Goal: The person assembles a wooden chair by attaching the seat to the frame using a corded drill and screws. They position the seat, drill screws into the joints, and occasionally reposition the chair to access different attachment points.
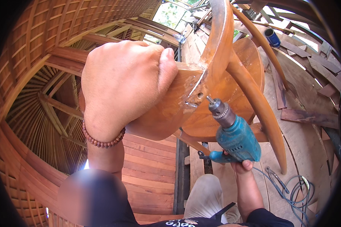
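A varnished wooden chair (155,117) with a curved back and bent arms stands tilted in front of me. My left hand (125,79), a beaded bracelet on its wrist, is closed over the top of the chair's back. My right hand (243,166) grips a teal power drill (236,140) low on its body, with most of the fingers hidden behind it. The drill's metal bit points up and left. Its tip is just beside a round hole (200,95) in the wood and looks apart from it. Pale filler or scraped marks run along the joint near the hole.
Pliers (275,178) and a coiled cable (301,200) lie on boards at the lower right. A blue can (272,38) stands farther back, near many wood offcuts (324,68). Reddish planks (149,166) spread below my left forearm.
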Demonstrator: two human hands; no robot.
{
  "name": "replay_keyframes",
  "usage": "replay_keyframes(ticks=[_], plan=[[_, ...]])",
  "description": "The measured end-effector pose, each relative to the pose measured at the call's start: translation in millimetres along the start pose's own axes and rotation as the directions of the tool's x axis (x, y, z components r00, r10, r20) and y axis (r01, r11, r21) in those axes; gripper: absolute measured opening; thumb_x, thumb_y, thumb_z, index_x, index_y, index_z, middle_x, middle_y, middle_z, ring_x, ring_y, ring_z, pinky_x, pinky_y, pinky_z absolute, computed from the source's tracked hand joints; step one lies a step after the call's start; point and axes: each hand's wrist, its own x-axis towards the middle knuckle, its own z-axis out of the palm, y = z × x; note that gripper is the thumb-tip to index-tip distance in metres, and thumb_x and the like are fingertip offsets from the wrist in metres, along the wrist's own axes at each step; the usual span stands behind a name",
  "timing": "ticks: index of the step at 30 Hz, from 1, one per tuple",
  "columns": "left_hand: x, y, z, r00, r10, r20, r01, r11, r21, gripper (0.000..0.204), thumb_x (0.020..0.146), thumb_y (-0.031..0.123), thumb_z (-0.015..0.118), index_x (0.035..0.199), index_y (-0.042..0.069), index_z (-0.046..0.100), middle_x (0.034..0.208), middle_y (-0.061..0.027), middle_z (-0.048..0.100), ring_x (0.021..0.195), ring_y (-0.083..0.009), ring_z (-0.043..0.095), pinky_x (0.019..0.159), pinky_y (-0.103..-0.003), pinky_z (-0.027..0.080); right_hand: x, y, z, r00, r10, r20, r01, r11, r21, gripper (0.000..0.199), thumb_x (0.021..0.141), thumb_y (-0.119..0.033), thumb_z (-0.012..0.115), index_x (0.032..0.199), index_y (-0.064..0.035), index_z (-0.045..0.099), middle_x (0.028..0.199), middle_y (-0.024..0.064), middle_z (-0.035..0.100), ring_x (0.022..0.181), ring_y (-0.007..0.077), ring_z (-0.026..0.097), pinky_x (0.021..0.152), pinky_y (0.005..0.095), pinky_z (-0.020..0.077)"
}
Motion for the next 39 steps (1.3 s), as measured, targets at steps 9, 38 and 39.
replay_keyframes(ticks=[9, 38, 39], plan=[[-1, 0, 0, 1.0, 0.001, -0.007, -0.001, 1.0, 0.004, 0.035, 0.094, 0.023, 0.049, 0.067, 0.006, 0.064, 0.065, -0.0129, 0.062, 0.062, -0.0322, 0.062, 0.059, -0.041, 0.049, 7, -15, 21, 0.994, 0.088, 0.061, -0.092, 0.993, 0.069, 0.101, 0.064, -0.046, 0.083, 0.141, 0.0008, 0.035, 0.132, 0.0195, 0.053, 0.114, 0.0321, 0.062, 0.095, 0.0458, 0.0554], [-105, -46, 30, 0.632, -0.645, -0.429, 0.343, 0.729, -0.592, 0.029, 0.089, 0.035, 0.073, 0.091, 0.005, 0.069, 0.081, -0.0096, 0.067, 0.072, -0.0216, 0.064, 0.068, -0.032, 0.05, -2, -138, -14, 0.995, -0.099, -0.018, 0.097, 0.991, -0.092, 0.092, 0.073, -0.053, 0.072, 0.139, 0.0028, 0.042, 0.124, 0.0242, 0.059, 0.091, 0.0277, 0.067, 0.087, 0.0467, 0.0556], [-114, -47, 37, 0.608, -0.678, -0.414, 0.372, 0.704, -0.606, 0.03, 0.089, 0.035, 0.072, 0.09, 0.005, 0.069, 0.079, -0.0099, 0.066, 0.07, -0.0206, 0.063, 0.067, -0.031, 0.049, -2, -139, -15, 0.995, -0.095, -0.021, 0.093, 0.991, -0.095, 0.092, 0.073, -0.053, 0.072, 0.14, 0.0023, 0.041, 0.125, 0.024, 0.059, 0.091, 0.0274, 0.066, 0.087, 0.0468, 0.0557]])
